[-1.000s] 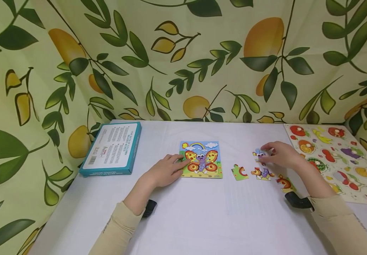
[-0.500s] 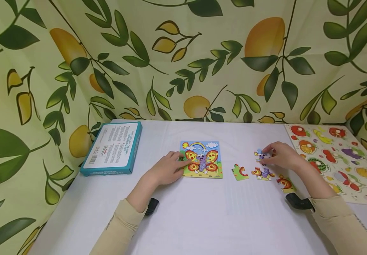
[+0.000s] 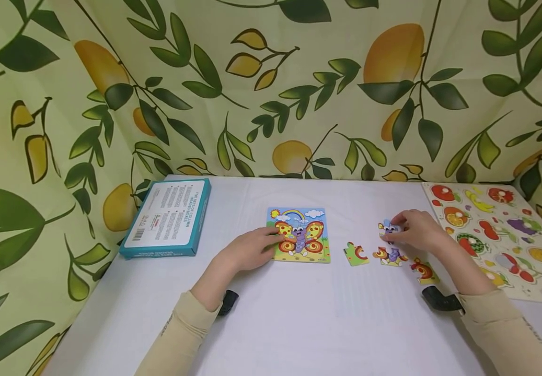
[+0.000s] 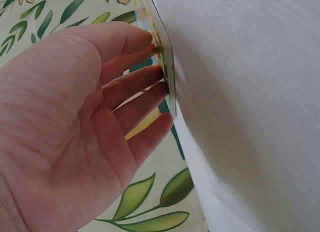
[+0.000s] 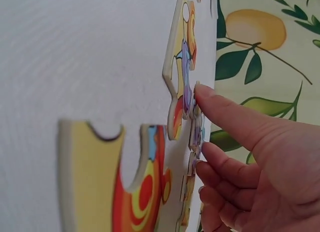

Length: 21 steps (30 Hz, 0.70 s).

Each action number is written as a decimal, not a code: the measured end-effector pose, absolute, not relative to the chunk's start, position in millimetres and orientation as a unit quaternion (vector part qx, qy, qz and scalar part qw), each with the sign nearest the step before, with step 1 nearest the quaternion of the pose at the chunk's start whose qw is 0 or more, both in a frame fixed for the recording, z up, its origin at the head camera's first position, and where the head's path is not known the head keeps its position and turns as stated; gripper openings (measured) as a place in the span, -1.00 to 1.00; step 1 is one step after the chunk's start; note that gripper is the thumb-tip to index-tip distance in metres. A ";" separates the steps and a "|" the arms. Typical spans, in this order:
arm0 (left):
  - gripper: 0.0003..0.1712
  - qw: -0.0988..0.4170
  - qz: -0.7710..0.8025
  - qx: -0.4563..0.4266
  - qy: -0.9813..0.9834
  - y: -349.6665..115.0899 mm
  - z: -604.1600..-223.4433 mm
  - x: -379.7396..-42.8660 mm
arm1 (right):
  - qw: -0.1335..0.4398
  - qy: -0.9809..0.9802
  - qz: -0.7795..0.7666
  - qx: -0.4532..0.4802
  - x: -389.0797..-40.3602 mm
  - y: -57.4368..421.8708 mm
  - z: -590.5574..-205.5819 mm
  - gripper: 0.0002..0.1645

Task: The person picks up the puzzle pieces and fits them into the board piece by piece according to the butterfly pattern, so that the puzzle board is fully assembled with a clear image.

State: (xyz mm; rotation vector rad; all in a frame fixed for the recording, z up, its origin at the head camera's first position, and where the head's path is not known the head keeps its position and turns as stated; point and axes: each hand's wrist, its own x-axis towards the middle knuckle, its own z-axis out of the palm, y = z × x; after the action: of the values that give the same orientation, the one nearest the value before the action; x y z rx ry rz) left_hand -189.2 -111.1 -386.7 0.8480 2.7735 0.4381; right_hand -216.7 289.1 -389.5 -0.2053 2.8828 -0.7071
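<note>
My left hand (image 3: 255, 248) lies at the left edge of a square butterfly picture board (image 3: 300, 256), its relaxed fingertips touching the edge and overlapping the picture. In the left wrist view, that edge shows thin beneath the fingers (image 4: 142, 109). To the right, my right hand (image 3: 416, 228) pinches a jigsaw piece (image 3: 388, 230) with the purple butterfly head, thumb on one side and fingers on the other. Just below it lies a body piece (image 3: 391, 257). A green corner piece (image 3: 357, 254) lies to the left, and an orange wing piece (image 3: 424, 270) lies nearer the wrist.
A teal and white box (image 3: 166, 219) lies on the left of the white-covered table (image 3: 280, 324). A fruit picture board (image 3: 501, 237) lies at the right, partly behind the right forearm. Patterned fabric (image 3: 299, 104) rises behind the table and along its left side.
My left fingers have shifted slightly farther over the butterfly board. The right hand and its head piece have moved a little to the right. The loose pieces lie much as before.
</note>
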 end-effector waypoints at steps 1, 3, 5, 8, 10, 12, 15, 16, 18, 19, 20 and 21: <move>-0.54 0.104 0.148 0.288 0.940 -110.9 -386.8 -189.2 | 0.087 0.965 -0.239 -0.067 -217.1 289.3 -389.5 -0.27; -0.54 0.104 0.151 0.287 0.940 -110.5 -386.5 -188.9 | 0.097 0.963 -0.246 -0.059 -217.4 289.4 -389.3 -0.25; -0.54 0.105 0.151 0.287 0.940 -110.4 -386.4 -188.8 | 0.105 0.960 -0.254 -0.047 -217.4 289.1 -389.8 -0.23; -0.52 0.108 0.154 0.286 0.940 -110.5 -385.9 -188.8 | 0.101 0.955 -0.277 -0.037 -216.1 287.5 -389.3 -0.28; -0.51 0.108 0.152 0.287 0.940 -110.4 -385.7 -189.2 | 0.084 0.951 -0.294 -0.038 -215.5 283.8 -388.1 -0.38; -0.51 0.108 0.151 0.288 0.939 -110.1 -385.1 -189.4 | 0.055 0.948 -0.309 -0.051 -215.2 277.1 -386.2 -0.49; -0.50 0.107 0.148 0.289 0.940 -109.3 -384.7 -189.8 | 0.030 0.937 -0.342 -0.059 -216.5 260.2 -383.2 -0.56; -0.50 0.107 0.147 0.289 0.940 -109.1 -384.5 -189.7 | 0.029 0.931 -0.358 -0.062 -217.6 253.2 -383.1 -0.56; -0.50 0.109 0.147 0.288 0.940 -108.7 -384.6 -189.5 | 0.045 0.915 -0.396 -0.058 -220.2 238.0 -383.1 -0.52; -0.50 0.109 0.147 0.288 0.940 -108.6 -384.8 -189.3 | 0.058 0.906 -0.416 -0.054 -221.6 229.7 -383.6 -0.50; -0.51 0.109 0.147 0.288 0.940 -108.4 -385.1 -189.1 | 0.072 0.896 -0.436 -0.051 -223.2 221.3 -384.5 -0.48; -0.51 0.109 0.147 0.287 0.940 -108.2 -385.2 -189.0 | 0.085 0.886 -0.452 -0.049 -224.6 213.1 -385.4 -0.47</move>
State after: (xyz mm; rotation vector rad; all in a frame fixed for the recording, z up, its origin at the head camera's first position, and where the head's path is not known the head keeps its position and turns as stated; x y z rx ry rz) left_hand -189.0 -108.2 -385.2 0.8440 2.7642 0.4335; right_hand -224.6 213.1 -385.4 -0.1451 2.6428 -1.3490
